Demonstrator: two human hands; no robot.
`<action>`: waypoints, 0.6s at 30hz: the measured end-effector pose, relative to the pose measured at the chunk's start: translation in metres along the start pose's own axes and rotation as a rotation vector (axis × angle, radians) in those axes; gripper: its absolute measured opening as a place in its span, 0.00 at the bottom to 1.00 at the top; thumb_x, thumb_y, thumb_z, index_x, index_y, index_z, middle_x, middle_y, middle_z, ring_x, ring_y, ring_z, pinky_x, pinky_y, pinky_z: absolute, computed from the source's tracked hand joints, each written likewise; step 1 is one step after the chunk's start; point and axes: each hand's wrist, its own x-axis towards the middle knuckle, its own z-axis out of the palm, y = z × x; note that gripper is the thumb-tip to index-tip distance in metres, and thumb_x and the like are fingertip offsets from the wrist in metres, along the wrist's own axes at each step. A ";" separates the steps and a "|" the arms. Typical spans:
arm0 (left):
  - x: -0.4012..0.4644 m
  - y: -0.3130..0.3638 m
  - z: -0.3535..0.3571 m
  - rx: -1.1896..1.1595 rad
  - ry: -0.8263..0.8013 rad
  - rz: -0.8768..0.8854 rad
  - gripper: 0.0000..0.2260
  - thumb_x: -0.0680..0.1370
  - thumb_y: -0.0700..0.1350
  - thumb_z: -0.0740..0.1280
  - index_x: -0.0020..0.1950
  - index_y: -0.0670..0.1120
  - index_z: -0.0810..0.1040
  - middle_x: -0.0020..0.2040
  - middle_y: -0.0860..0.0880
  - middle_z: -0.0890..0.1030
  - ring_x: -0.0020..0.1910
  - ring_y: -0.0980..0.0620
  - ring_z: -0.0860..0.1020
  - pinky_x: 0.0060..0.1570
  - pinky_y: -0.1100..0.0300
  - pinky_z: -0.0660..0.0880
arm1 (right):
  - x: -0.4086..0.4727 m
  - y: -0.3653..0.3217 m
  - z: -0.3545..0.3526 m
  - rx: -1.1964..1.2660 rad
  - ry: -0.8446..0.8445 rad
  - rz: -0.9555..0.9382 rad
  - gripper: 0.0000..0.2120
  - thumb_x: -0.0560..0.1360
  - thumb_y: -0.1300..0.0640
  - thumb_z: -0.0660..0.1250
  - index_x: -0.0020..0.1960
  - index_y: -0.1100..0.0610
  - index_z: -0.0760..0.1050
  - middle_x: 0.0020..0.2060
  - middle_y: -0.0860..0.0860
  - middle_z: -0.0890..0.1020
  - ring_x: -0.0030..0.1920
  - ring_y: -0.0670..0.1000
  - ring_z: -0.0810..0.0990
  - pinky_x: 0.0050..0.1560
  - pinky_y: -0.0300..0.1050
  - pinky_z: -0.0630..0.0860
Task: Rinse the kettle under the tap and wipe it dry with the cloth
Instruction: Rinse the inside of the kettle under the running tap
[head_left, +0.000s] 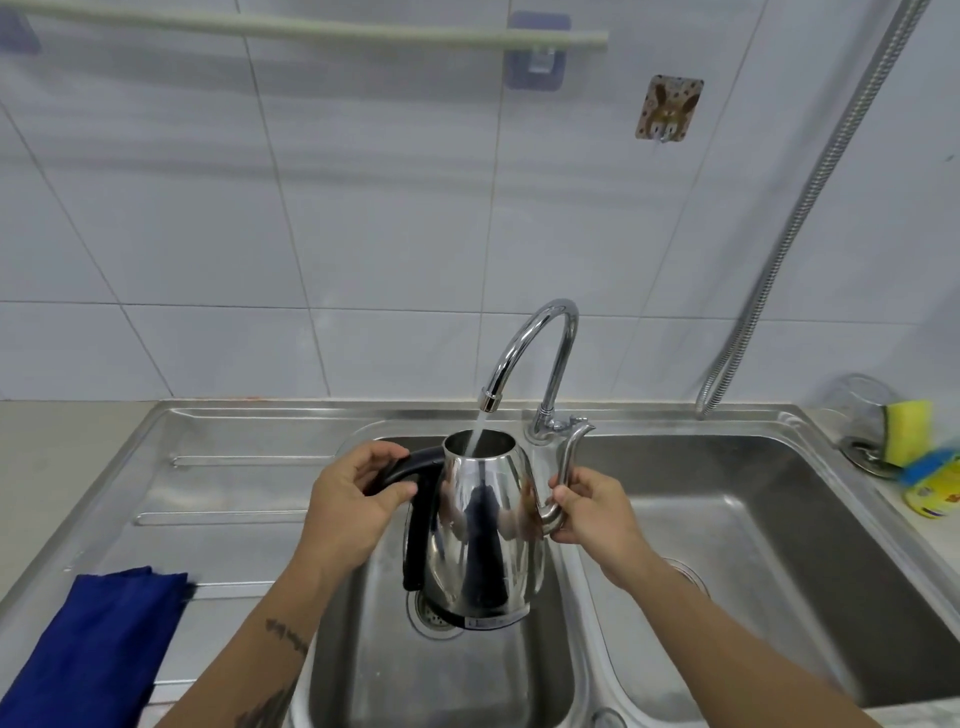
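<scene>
Kettle held betw. hands under tap: handle gripped by left hand, spout pinched by right hand.

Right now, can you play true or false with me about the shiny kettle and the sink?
1. Water from the tap is pouring into the open top of the kettle. True.
2. The left hand holds the kettle's spout. False: it grips the black handle; the right hand holds the spout.
3. The blue cloth is wrapped around the kettle. False: it lies apart on the draining board, to the left.
4. The kettle is held over the left basin. True.
5. A yellow sponge sits at the right of the sink. True.
6. The kettle has its lid on. False: its top is open.
</scene>
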 end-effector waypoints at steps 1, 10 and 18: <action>0.000 -0.001 0.003 0.005 0.023 0.012 0.16 0.70 0.31 0.74 0.49 0.51 0.81 0.47 0.51 0.85 0.50 0.56 0.83 0.55 0.62 0.76 | 0.001 -0.001 0.000 -0.003 -0.003 0.000 0.08 0.80 0.67 0.61 0.48 0.61 0.78 0.42 0.60 0.84 0.41 0.55 0.84 0.40 0.52 0.84; 0.015 -0.005 0.018 0.078 0.032 0.032 0.17 0.73 0.33 0.71 0.50 0.56 0.83 0.48 0.56 0.85 0.50 0.59 0.82 0.53 0.65 0.77 | 0.014 0.005 -0.007 -0.066 -0.030 0.006 0.08 0.80 0.67 0.61 0.48 0.60 0.78 0.39 0.57 0.83 0.37 0.54 0.84 0.34 0.45 0.81; 0.009 0.002 0.023 0.159 0.023 0.177 0.20 0.75 0.30 0.67 0.51 0.56 0.82 0.50 0.61 0.82 0.54 0.62 0.79 0.55 0.72 0.73 | 0.009 0.007 -0.007 -0.055 -0.030 0.042 0.07 0.80 0.66 0.62 0.49 0.60 0.78 0.41 0.57 0.85 0.43 0.58 0.87 0.39 0.49 0.84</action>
